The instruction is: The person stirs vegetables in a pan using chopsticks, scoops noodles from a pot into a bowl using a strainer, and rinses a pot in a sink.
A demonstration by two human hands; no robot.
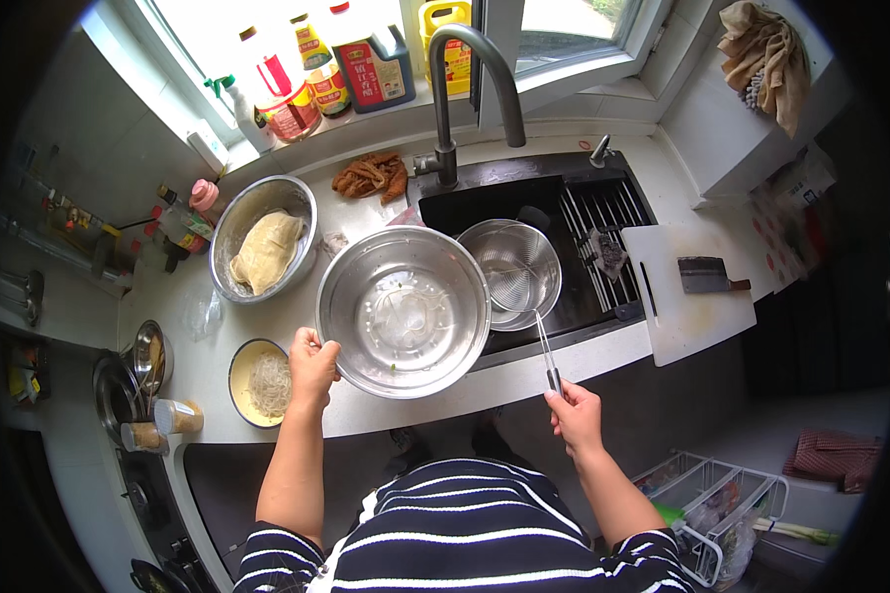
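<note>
My left hand is closed on the near-left rim of a large stainless steel bowl. A few pale, thin strands and small green bits lie in the bottom of that bowl. With my right hand I grip the handle of a wire-mesh strainer, its round basket over the left part of the black sink. The bowl's right rim is next to the strainer. Left of my left hand, a yellowish bowl holds thin translucent noodles.
Dough lies in a metal basin at the back left. The faucet arches over the sink. On the right, a cleaver rests on a white cutting board. Jars stand at the counter's left; a brown cloth lies behind.
</note>
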